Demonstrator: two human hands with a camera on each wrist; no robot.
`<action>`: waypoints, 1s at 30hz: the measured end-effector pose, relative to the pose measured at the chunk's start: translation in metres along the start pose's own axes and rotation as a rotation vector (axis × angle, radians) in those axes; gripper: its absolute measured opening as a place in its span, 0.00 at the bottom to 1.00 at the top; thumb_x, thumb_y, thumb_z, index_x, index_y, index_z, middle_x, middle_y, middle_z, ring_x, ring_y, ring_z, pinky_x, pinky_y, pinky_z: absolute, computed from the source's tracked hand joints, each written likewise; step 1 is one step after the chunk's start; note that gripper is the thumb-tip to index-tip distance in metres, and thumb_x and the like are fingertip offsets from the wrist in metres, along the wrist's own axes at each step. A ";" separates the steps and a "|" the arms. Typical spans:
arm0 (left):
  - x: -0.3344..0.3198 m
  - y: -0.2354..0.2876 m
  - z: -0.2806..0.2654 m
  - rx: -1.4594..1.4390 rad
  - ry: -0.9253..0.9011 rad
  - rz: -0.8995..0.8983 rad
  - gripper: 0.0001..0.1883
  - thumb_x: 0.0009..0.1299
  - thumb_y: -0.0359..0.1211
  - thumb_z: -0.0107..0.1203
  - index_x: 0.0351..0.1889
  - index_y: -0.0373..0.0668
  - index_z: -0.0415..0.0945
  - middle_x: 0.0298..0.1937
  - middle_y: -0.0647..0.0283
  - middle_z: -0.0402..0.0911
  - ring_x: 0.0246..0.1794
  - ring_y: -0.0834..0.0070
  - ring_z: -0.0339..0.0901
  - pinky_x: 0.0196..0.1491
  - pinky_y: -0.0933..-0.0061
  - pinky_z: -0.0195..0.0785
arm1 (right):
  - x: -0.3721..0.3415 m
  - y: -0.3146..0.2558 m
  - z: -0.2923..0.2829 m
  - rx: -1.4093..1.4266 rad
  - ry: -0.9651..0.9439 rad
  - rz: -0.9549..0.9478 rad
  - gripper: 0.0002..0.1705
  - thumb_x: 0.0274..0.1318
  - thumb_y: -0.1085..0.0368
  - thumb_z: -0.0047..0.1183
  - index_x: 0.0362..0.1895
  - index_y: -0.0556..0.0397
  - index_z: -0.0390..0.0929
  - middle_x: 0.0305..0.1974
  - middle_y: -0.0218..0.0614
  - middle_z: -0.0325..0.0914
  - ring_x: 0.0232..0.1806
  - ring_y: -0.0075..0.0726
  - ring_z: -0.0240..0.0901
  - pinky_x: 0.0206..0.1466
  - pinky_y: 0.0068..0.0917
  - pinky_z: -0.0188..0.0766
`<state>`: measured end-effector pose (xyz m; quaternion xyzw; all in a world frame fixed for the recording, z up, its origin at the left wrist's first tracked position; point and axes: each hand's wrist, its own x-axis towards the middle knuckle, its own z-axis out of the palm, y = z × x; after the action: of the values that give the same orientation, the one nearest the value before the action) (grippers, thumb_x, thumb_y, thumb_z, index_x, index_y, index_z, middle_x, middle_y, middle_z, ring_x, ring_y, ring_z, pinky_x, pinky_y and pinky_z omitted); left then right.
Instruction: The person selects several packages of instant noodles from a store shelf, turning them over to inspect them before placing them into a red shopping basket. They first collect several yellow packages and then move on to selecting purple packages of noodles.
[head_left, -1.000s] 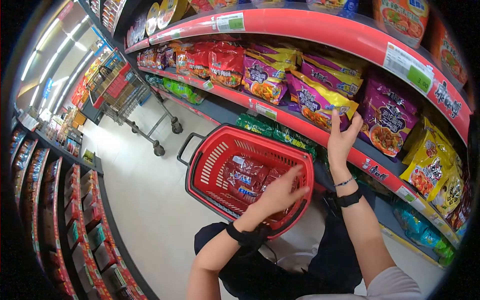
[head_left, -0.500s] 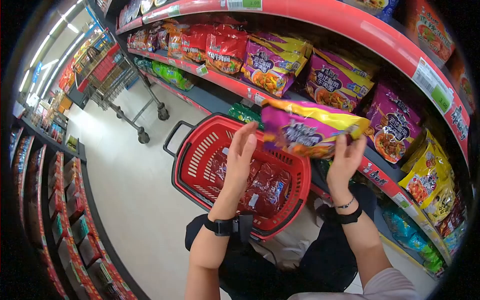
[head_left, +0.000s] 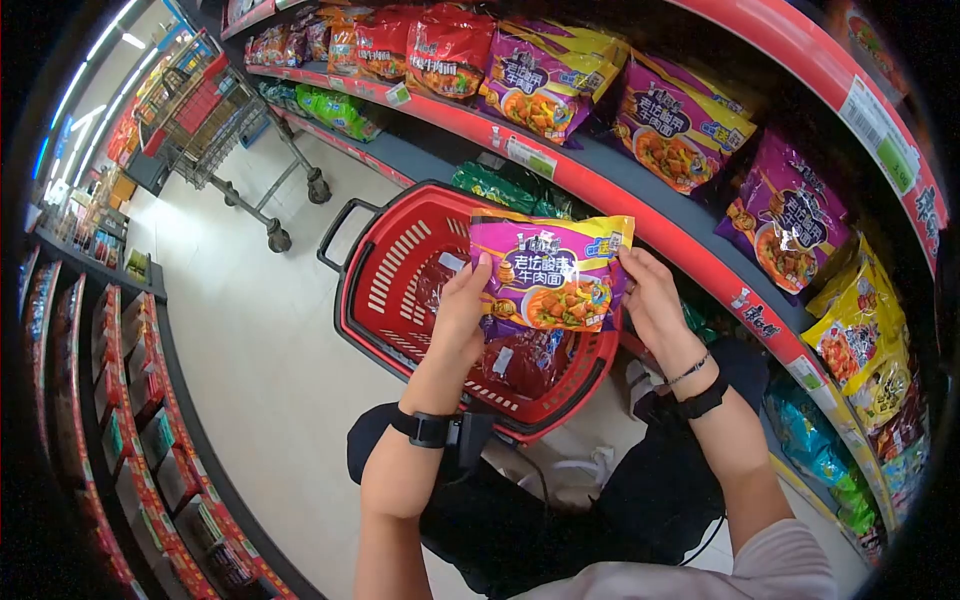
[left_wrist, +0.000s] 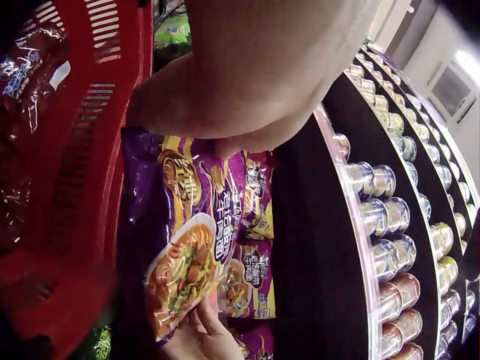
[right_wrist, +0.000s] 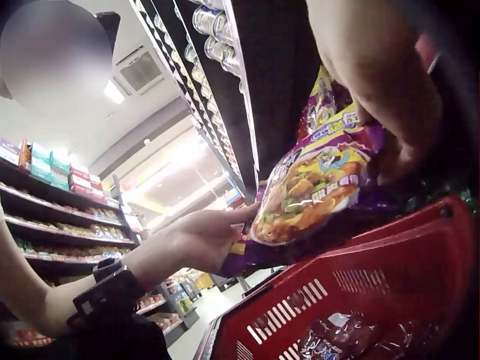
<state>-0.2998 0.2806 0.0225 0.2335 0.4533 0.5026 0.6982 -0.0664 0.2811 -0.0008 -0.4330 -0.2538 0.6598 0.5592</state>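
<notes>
A purple and yellow packet of instant noodles (head_left: 552,272) is held up over the red shopping basket (head_left: 372,250), its printed front facing me. My left hand (head_left: 462,312) grips its left edge, thumb on the front. At the opposite edge, my right hand (head_left: 655,298) pinches the wrapper. In the left wrist view the noodle packet (left_wrist: 191,247) hangs between both hands, the right hand (left_wrist: 201,336) at its lower end. Dark red packets (head_left: 525,365) lie inside the basket, partly hidden behind the held one.
On the shelf to the right sit more purple noodle packets (head_left: 665,125), red packets (head_left: 450,52) and yellow packets (head_left: 855,330). A red shelf edge (head_left: 690,225) runs close beside my right hand. A shopping cart (head_left: 205,125) stands up the aisle, and another shelf (head_left: 150,430) lines the left.
My right hand has taken the purple noodle packet off the shelf and brought it left over the basket. My left hand has come up from the basket and taken hold of its other edge.
</notes>
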 end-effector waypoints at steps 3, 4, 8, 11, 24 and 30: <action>0.003 -0.007 -0.014 -0.064 -0.023 -0.044 0.16 0.73 0.40 0.46 0.51 0.39 0.71 0.48 0.61 0.79 0.44 0.72 0.77 0.48 0.68 0.72 | 0.000 0.004 -0.002 -0.034 0.008 0.096 0.08 0.64 0.61 0.47 0.44 0.49 0.73 0.41 0.25 0.76 0.41 0.20 0.72 0.47 0.23 0.67; 0.003 -0.007 -0.019 -0.065 -0.019 -0.048 0.16 0.73 0.40 0.46 0.51 0.39 0.71 0.48 0.61 0.79 0.44 0.72 0.77 0.48 0.68 0.72 | -0.001 0.006 -0.001 -0.003 -0.019 0.143 0.08 0.64 0.62 0.47 0.44 0.47 0.73 0.40 0.24 0.76 0.42 0.21 0.73 0.46 0.23 0.67; -0.002 -0.009 -0.035 -0.091 0.026 -0.130 0.16 0.74 0.42 0.45 0.51 0.42 0.70 0.48 0.59 0.78 0.46 0.67 0.78 0.48 0.58 0.73 | -0.008 0.015 0.011 -0.098 -0.143 0.273 0.11 0.63 0.63 0.47 0.48 0.49 0.72 0.42 0.27 0.76 0.44 0.22 0.72 0.46 0.26 0.69; 0.004 -0.021 -0.049 -0.172 0.071 -0.222 0.14 0.73 0.40 0.46 0.49 0.42 0.70 0.45 0.60 0.78 0.43 0.67 0.78 0.47 0.59 0.73 | -0.006 0.044 0.012 -0.209 -0.114 0.239 0.19 0.59 0.68 0.49 0.56 0.53 0.68 0.48 0.34 0.73 0.50 0.29 0.70 0.51 0.28 0.68; 0.032 -0.084 -0.069 0.106 0.137 -0.256 0.28 0.68 0.33 0.52 0.65 0.39 0.56 0.53 0.59 0.73 0.49 0.70 0.74 0.48 0.67 0.70 | -0.004 0.068 0.019 -0.266 0.001 0.426 0.15 0.58 0.66 0.49 0.46 0.62 0.73 0.41 0.40 0.78 0.44 0.31 0.74 0.48 0.26 0.68; 0.058 -0.088 -0.072 0.256 0.186 -0.192 0.27 0.70 0.44 0.47 0.66 0.50 0.57 0.52 0.63 0.73 0.49 0.68 0.72 0.50 0.52 0.65 | -0.003 0.071 0.016 -0.247 -0.097 0.346 0.09 0.56 0.63 0.54 0.41 0.49 0.75 0.43 0.31 0.73 0.49 0.28 0.68 0.51 0.27 0.60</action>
<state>-0.3141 0.2901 -0.1034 0.2287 0.5964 0.3910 0.6626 -0.1167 0.2628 -0.0505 -0.5030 -0.2812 0.7301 0.3673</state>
